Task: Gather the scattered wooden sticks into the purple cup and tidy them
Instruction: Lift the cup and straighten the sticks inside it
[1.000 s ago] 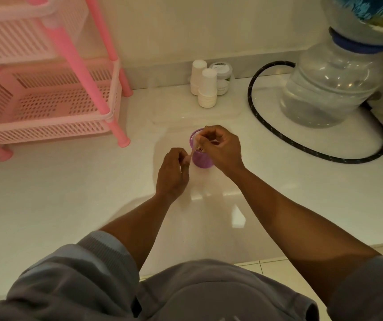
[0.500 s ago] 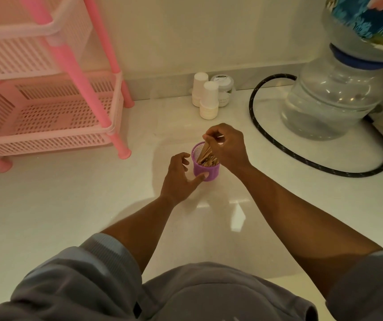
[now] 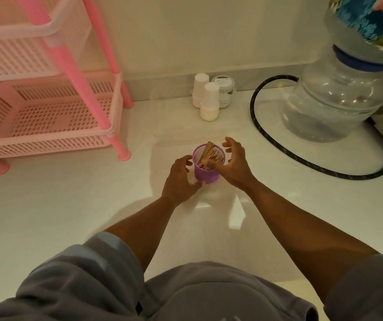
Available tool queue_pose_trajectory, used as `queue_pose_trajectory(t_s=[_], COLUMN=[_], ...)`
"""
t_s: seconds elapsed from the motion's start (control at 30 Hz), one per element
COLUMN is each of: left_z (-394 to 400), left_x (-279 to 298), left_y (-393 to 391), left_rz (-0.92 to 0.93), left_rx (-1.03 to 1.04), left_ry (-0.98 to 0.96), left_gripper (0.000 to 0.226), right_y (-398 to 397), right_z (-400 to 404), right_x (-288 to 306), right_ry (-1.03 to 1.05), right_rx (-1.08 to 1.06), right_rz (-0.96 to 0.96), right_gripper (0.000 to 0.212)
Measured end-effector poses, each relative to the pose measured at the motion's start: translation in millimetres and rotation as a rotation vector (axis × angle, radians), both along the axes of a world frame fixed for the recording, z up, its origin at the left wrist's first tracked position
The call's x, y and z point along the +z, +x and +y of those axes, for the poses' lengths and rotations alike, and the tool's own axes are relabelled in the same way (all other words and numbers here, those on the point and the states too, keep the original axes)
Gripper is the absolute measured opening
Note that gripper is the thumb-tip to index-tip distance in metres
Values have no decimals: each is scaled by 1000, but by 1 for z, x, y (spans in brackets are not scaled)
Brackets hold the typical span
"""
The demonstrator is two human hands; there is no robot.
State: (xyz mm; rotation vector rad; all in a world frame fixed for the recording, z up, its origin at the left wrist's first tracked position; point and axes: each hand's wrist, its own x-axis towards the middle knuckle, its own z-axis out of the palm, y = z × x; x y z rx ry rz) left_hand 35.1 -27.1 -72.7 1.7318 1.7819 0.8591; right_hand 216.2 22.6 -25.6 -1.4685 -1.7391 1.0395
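Sticks (image 3: 209,154) all in purple cup (image 3: 206,173), none visible on table (image 3: 93,205); left hand (image 3: 181,179) and right hand (image 3: 234,165) flank it, grip loose, holding nothing; looks near done.

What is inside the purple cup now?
Wooden sticks stand leaning inside the purple cup, their tops just above the rim. Their lower ends and the cup's bottom are hidden by its wall.

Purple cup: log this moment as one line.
purple cup upright on counter | wooden sticks inside | left hand beside cup, open | right hand beside cup, open
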Motion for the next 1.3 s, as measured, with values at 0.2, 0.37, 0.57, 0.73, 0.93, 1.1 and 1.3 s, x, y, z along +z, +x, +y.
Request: queue_pose_trajectory(t_s=[0.2,0.37,0.57,0.73,0.93,1.1,1.3], left_z=[-9,-19,-24,-24,-19,-21,-19], left_x=[-16,-31,-38,-40,-42,-43,-45], left_y=[-5,-8,-6,-6,-5,-6,-6], left_rz=[276,416,463,485,537,548,546], left_rx=[74,66,44,54,103,109,112], left_ry=[-89,-109,-127,-94,-117,-113,-131], left_gripper=[68,65,65,65,66,65,65], right_y=[-8,-12,-19,-26,-61,-68,-66], right_z=[-8,-9,-11,-6,-1,-3,6], right_x=[-19,-30,-31,-19,19,12,19], right_ry=[-118,-126,-122,-67,245,149,143], right_rx=[68,30,-31,-37,-240,-293,-289], right_rz=[14,137,215,96,135,90,105], right_gripper=[133,124,104,93,91,90,86])
